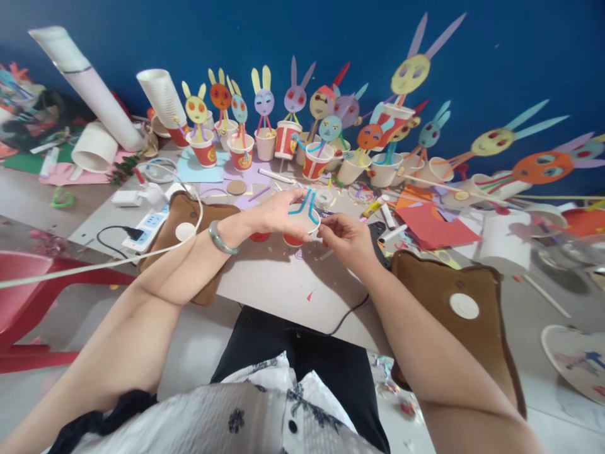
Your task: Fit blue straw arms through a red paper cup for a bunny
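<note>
A paper cup [293,240], red and white, is held above the front of the table by my left hand [276,213], whose fingers wrap round its side. Two bent blue paper strips [309,208] rise from inside the cup's rim. My right hand [347,239] is closed in a pinch at the cup's right edge; whatever lies between its fingertips is too small to make out. Partly hidden under my left hand, another red cup [259,236] stands on the table.
Several paper cups with rabbit-faced figures [204,151] line the blue wall. Red paper sheets [439,230], a yellow marker [373,207] and scraps lie to the right. A power strip [149,226], brown cushions [454,315] and a pale cable [118,261] flank my arms.
</note>
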`<state>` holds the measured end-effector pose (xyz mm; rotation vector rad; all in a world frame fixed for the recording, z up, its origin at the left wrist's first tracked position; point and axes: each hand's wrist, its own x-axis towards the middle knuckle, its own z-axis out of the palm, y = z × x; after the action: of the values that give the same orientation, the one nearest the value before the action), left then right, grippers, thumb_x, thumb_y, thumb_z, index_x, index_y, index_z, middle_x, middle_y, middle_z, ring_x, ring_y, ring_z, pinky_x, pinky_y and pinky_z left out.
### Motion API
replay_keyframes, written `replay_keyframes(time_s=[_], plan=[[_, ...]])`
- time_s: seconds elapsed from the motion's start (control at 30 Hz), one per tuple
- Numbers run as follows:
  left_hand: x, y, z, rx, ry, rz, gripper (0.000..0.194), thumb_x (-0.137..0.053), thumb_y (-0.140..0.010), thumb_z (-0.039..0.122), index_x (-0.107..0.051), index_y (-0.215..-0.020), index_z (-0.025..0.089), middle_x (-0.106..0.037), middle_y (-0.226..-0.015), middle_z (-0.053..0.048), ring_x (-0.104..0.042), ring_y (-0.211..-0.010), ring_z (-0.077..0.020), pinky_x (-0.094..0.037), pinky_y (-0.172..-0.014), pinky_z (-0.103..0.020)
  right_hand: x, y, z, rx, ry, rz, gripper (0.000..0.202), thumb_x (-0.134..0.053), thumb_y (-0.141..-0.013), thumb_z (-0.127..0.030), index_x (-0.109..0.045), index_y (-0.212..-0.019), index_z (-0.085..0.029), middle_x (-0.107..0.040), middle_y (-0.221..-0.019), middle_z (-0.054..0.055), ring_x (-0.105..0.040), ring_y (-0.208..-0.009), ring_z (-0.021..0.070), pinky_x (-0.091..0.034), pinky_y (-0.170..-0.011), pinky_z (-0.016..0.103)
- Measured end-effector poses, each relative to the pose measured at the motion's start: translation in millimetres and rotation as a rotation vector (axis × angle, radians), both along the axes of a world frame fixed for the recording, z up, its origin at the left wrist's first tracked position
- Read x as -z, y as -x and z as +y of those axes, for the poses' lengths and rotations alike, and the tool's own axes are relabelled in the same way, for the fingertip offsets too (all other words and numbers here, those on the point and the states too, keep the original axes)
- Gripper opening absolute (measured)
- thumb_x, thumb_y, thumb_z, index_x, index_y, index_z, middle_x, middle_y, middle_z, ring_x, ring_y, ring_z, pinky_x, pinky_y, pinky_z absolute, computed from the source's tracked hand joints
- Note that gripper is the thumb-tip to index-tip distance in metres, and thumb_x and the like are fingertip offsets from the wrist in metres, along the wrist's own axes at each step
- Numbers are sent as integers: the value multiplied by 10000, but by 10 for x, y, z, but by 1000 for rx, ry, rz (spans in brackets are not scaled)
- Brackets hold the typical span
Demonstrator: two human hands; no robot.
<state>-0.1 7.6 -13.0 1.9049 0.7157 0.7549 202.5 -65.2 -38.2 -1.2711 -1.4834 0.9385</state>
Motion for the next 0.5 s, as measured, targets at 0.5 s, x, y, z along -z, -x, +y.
replay_keyframes(time_s=[0.5], plan=[[-166, 151, 139, -161, 353, 52, 65, -670, -882, 136, -672, -947, 145, -704, -771, -16, -662, -636, -102, -463, -564, -208, -7, -158, 135, 137, -130, 81, 274, -779, -794, -438, -641, -829, -203, -705, -663, -7, -582, -466, 101, -486, -479, 249]])
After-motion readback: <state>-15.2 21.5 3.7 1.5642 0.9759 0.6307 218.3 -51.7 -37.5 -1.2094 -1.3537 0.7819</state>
